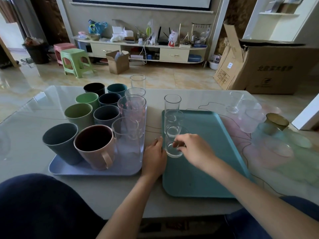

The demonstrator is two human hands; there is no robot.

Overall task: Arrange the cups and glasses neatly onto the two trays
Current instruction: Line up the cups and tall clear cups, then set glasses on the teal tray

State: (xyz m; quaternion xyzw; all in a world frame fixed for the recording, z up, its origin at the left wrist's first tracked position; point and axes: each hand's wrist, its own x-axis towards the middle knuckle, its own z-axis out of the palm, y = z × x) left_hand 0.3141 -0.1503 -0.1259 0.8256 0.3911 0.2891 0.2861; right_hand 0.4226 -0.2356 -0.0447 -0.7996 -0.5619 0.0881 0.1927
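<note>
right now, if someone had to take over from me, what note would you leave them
Right hand: fingers pinch the nearest clear glass on the teal tray.
Left hand: open, resting at that tray's left edge.
Done: lilac tray holds the coloured cups and tall glasses; three clear glasses line the teal tray's left side.
Left: the frosted glasses on the table to the right go onto the teal tray.
</note>
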